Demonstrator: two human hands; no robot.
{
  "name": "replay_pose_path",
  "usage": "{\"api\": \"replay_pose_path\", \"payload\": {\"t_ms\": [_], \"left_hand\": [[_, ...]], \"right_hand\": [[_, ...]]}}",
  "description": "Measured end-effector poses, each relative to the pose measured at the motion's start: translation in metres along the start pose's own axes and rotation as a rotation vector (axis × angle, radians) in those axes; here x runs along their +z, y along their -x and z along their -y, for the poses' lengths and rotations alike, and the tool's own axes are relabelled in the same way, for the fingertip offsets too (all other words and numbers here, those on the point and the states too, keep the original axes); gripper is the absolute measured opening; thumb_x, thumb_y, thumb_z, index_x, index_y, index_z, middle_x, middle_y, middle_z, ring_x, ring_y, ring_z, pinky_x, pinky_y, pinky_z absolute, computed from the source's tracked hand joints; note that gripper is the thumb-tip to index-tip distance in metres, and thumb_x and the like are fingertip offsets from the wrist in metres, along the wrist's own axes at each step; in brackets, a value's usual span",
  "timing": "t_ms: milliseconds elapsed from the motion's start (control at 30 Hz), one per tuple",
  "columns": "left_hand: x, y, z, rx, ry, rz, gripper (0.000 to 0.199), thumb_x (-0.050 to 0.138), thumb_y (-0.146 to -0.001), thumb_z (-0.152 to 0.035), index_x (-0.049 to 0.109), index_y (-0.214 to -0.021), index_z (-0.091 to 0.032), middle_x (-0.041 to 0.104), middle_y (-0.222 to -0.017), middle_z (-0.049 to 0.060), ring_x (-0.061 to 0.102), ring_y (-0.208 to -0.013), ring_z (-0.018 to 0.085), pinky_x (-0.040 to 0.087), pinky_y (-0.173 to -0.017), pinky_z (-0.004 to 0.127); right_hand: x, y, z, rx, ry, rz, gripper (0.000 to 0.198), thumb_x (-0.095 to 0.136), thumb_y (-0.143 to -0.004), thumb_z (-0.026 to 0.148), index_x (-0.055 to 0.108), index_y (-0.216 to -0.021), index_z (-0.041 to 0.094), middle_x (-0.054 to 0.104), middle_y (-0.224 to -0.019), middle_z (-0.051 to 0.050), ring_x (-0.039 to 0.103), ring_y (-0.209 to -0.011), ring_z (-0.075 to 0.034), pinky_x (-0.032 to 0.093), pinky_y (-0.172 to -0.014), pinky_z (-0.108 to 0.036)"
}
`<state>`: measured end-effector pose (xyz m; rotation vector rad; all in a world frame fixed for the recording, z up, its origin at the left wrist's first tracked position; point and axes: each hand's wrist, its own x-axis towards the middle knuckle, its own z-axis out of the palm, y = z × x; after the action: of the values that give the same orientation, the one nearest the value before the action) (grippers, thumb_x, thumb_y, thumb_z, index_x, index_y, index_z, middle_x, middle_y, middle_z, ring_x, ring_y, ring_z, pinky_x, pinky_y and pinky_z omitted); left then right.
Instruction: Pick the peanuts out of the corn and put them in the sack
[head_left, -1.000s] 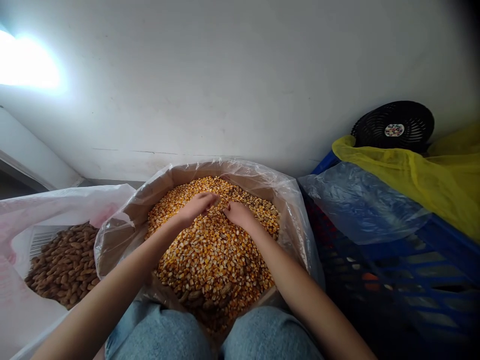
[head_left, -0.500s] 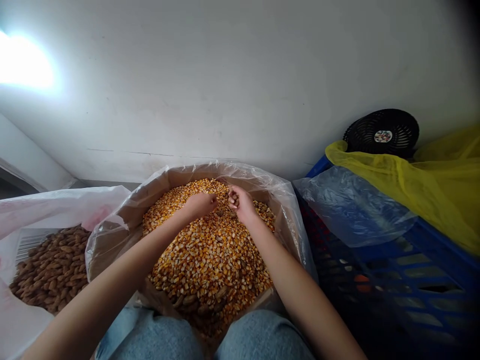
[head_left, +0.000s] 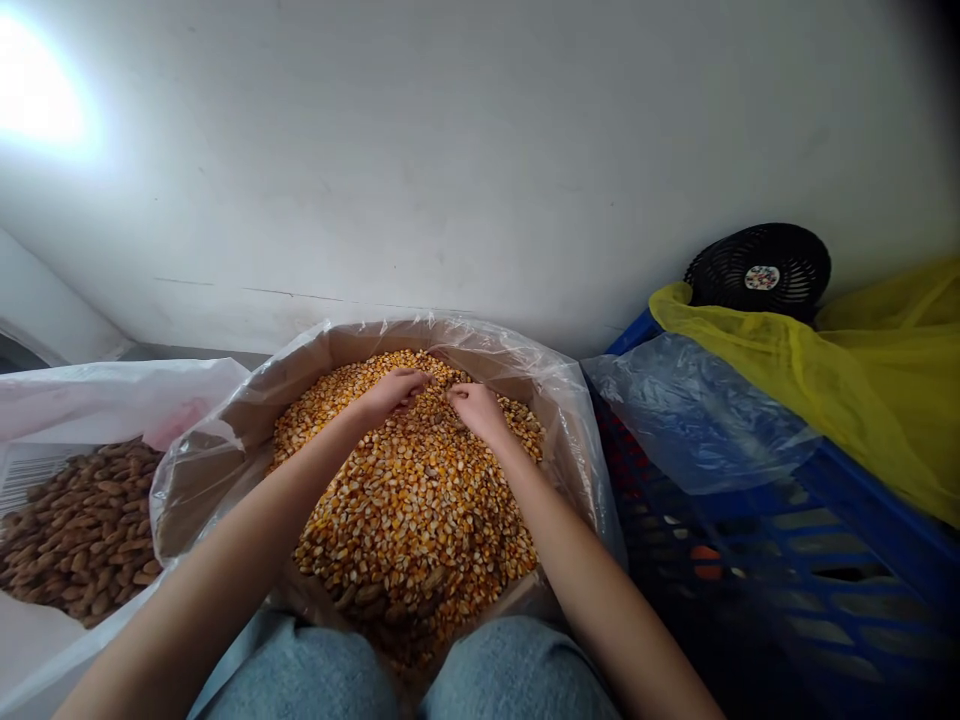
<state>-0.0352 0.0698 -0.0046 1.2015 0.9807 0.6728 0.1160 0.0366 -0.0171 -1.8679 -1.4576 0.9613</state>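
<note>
Denim-covered knees (head_left: 420,675) sit nearest to me, pressed against the front edge of the brown cardboard box lined with clear plastic film (head_left: 225,465). Its near lip is hidden under my legs and forearms. Inside lies a heap of yellow-orange dried corn kernels (head_left: 412,510), filling the box from side to side, with a few brown nuts (head_left: 431,578) mixed in along the near edge.

Both my arms reach over the heap to its far part. My left hand (head_left: 390,392) rests palm down on the kernels, its fingers (head_left: 414,380) curled loosely into the grain; I cannot tell whether they hold anything. My right hand (head_left: 474,408) lies just beside it, a narrow gap between the two, fingers (head_left: 459,396) bent and dug into the corn, and what they pinch is hidden. Beyond the fingertips a short strip of corn runs up to the far wall of the box, where the plastic film folds over the rim.

On my left, touching the box, a white plastic bag (head_left: 90,410) stands open with brown almonds (head_left: 82,530) inside. On my right, a blue plastic crate (head_left: 840,560) stands close against the box, draped with a clear bluish bag (head_left: 697,420) and a yellow plastic bag (head_left: 862,390). A small black round fan (head_left: 757,265) sits behind them, against the white wall (head_left: 480,150).
</note>
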Motion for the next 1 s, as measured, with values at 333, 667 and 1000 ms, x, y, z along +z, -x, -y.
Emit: {"api": "replay_pose_path", "payload": {"t_ms": [333, 667, 1000], "left_hand": [[-0.022, 0.006, -0.016, -0.006, 0.986, 0.186, 0.014, 0.038, -0.078, -0.015, 0.042, -0.065, -0.015, 0.034, -0.049, -0.005, 0.032, -0.036, 0.004, 0.023, -0.032, 0.014], [-0.022, 0.002, -0.013, 0.027, 0.662, -0.097, 0.019, 0.041, -0.077, -0.022, 0.047, -0.062, -0.014, 0.049, -0.057, 0.0, 0.037, -0.038, 0.004, 0.031, -0.036, 0.014], [-0.007, 0.004, 0.009, 0.067, -1.242, -0.193, 0.016, 0.049, -0.071, -0.028, 0.062, -0.072, -0.018, 0.063, -0.077, 0.011, 0.057, -0.079, 0.025, 0.039, -0.072, 0.033]], "right_hand": [[0.005, 0.009, -0.006, 0.034, 0.583, 0.07, 0.013, 0.052, -0.068, 0.009, 0.064, -0.073, 0.008, 0.062, -0.084, -0.02, 0.056, -0.086, -0.03, 0.04, -0.071, -0.038], [-0.003, 0.001, 0.007, 0.052, -1.111, 0.076, 0.014, 0.044, -0.074, 0.028, 0.052, -0.07, 0.017, 0.054, -0.061, 0.002, 0.044, -0.046, -0.006, 0.029, -0.036, -0.015], [0.011, 0.0, -0.002, 0.195, -0.853, 0.029, 0.017, 0.056, -0.068, 0.034, 0.053, -0.068, 0.017, 0.045, -0.052, 0.005, 0.033, -0.036, -0.003, 0.02, -0.031, -0.016]]}}
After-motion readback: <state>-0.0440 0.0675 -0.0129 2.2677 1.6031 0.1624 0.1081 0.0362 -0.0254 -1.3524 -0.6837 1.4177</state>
